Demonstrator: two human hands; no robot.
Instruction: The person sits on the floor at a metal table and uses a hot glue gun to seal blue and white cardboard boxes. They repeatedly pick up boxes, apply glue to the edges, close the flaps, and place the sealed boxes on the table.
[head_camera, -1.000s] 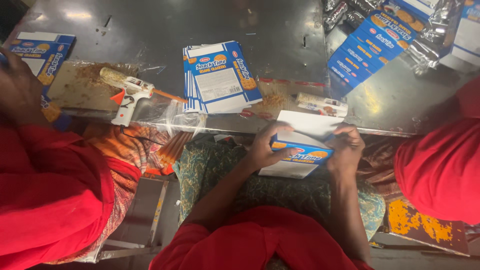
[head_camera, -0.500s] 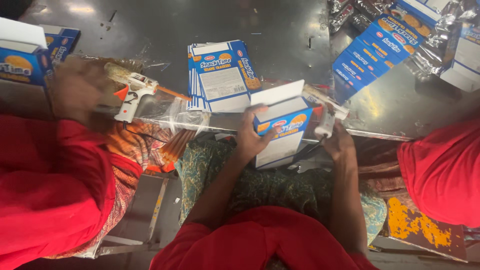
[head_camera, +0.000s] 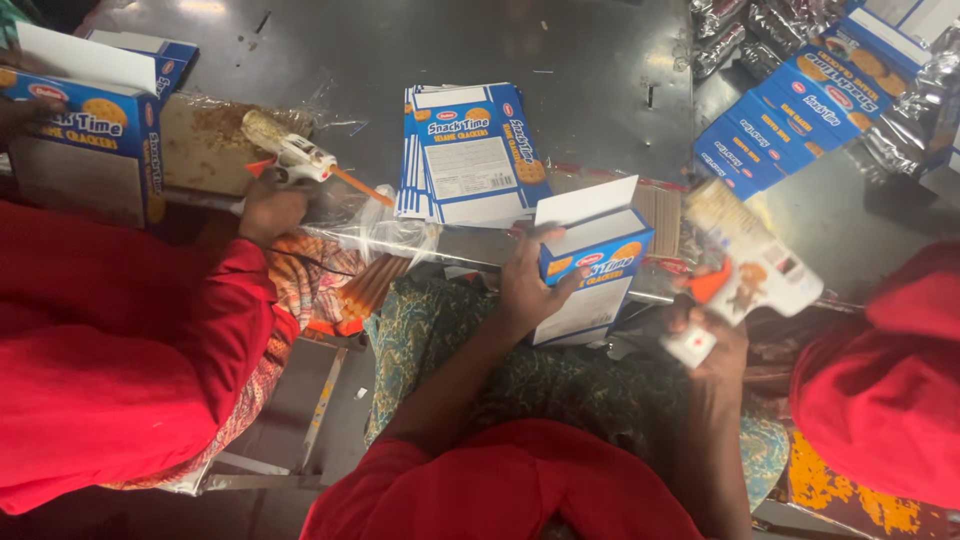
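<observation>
Left hand (head_camera: 522, 290) of mine gripping a blue box (head_camera: 592, 262) with flap up, right hand (head_camera: 712, 345) clutching a glue gun (head_camera: 745, 262), flat boxes (head_camera: 470, 150) stacked on the bench (head_camera: 600, 60), co-worker's hand (head_camera: 268, 205) on another glue gun (head_camera: 290, 155)

A blue and white cracker box (head_camera: 592, 262) with orange-yellow accents is held in the left hand (head_camera: 527, 290). A white glue gun (head_camera: 745, 268) with an orange trigger is gripped by the right hand (head_camera: 715, 345). Red sleeves are worn over a green patterned cloth (head_camera: 560, 375). The metal table (head_camera: 560, 50) is grey.
</observation>
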